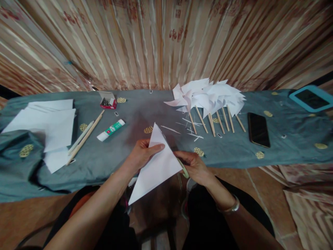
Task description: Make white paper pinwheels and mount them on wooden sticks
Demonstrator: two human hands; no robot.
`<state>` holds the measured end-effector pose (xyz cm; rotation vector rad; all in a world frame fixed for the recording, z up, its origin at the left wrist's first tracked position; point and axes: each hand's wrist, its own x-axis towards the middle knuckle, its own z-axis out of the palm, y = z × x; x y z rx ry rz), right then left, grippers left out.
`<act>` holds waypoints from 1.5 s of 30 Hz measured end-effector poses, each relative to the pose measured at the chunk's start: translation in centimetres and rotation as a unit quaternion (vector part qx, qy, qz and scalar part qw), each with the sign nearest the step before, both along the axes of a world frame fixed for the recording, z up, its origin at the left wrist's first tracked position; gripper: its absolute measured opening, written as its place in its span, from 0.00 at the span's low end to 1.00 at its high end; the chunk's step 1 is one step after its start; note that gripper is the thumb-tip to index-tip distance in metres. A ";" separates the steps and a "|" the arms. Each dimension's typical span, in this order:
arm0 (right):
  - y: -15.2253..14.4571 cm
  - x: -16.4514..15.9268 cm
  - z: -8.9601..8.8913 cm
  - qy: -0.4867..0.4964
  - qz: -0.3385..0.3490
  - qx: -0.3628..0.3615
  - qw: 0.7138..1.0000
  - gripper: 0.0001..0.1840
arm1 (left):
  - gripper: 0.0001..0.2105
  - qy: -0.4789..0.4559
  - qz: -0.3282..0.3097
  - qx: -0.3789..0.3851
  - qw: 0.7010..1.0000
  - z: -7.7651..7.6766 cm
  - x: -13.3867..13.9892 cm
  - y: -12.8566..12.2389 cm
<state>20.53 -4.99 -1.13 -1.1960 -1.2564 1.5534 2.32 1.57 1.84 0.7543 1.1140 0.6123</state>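
Note:
My left hand point(143, 152) grips a white sheet of paper point(158, 166) folded into a triangle, its thumb lying on top. The paper hangs over the table's front edge, one point toward the table and another toward my lap. At the paper's right edge, my right hand point(194, 165) is closed around scissors point(184, 170) with a pale green handle. The blades are mostly hidden by the paper, so how far they are apart does not show. Thin white paper strips point(170, 129) lie on the cloth just beyond the paper.
Several paper pinwheels point(203, 95) on wooden sticks lie at the back, right of centre. A phone point(258, 129) and a blue-framed tablet point(312, 98) are farther right. To the left are a glue stick point(111, 130), a small red box point(108, 100), wooden sticks point(85, 137) and white paper sheets point(57, 126).

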 end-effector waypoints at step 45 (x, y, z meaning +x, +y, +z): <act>-0.4 1.5 0.4 -0.013 -0.066 0.000 0.998 0.15 | 0.13 -0.029 -0.084 -0.032 0.996 -0.4 2.7 -0.7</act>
